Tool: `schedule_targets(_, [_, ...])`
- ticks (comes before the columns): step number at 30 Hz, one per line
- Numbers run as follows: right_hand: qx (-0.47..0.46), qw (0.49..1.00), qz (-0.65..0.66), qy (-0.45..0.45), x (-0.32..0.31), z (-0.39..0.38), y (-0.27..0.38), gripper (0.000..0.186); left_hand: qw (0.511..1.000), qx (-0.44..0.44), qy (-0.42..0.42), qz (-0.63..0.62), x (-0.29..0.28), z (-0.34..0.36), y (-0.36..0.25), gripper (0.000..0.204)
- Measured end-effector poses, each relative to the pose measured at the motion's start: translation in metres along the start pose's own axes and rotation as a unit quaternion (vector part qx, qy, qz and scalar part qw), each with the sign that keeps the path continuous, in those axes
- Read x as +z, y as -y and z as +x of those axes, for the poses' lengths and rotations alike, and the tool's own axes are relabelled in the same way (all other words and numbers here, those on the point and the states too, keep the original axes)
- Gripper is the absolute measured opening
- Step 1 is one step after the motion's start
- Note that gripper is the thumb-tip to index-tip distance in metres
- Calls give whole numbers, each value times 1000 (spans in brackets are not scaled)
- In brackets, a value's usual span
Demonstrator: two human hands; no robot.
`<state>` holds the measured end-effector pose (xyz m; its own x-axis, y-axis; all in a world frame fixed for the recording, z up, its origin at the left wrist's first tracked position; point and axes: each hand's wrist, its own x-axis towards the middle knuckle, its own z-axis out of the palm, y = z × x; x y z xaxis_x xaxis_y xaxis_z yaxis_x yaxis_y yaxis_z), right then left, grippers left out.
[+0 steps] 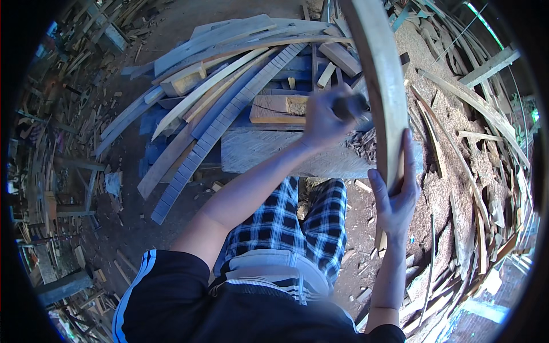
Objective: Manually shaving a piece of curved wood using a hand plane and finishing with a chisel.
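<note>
Going from the left, far to the left of the left hand lies a long, narrow, grey wooden slat (220,136) with a row of evenly spaced cross lines, so some marking or cutting appears done on it. Nearer, just left of the same hand, sits a thick, pale brown wooden block (274,108) with a squarish hollow already in its top; it rests behind the wide, grey, rough wooden plank (257,151) over which the left forearm reaches. The left hand (330,119) is closed as a fist around a dark, rounded object (350,107), whose kind I cannot tell. Below and right of this fist there is a small heap of brown wood chips (361,147), which suggests that some cutting is done.

Between the two hands, and rising beyond both, stands the long, pale brown, slightly curved wooden board (389,94). On its visible faces I see no notch; its upper end is out of view, so how much remains I cannot judge. The right hand (397,207) grips its lower part, thumb to the left, fingers along the right edge. The hands are apart; whether the fist touches the board is unclear.
</note>
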<state>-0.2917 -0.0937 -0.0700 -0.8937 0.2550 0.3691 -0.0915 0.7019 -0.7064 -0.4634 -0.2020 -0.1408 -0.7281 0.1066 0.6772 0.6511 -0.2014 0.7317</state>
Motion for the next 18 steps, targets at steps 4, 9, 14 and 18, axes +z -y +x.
schedule_targets(4, [-11, 997, 24, -79, -10, -9, -20, 81, 971, -139, -153, -123, -37, 26, 0, 21])
schedule_targets(9, [36, 995, 44, -80, -17, -20, -29, 81, 916, -195, -287, -201, -82, 54, 0, 26])
schedule_targets(14, [107, 990, 62, -63, -17, -34, -34, 80, 939, -154, -247, -181, -80, 61, -10, 26])
schedule_targets(18, [121, 989, 74, -50, -9, -35, -29, 81, 951, -149, -189, -196, -59, 55, -8, 25])
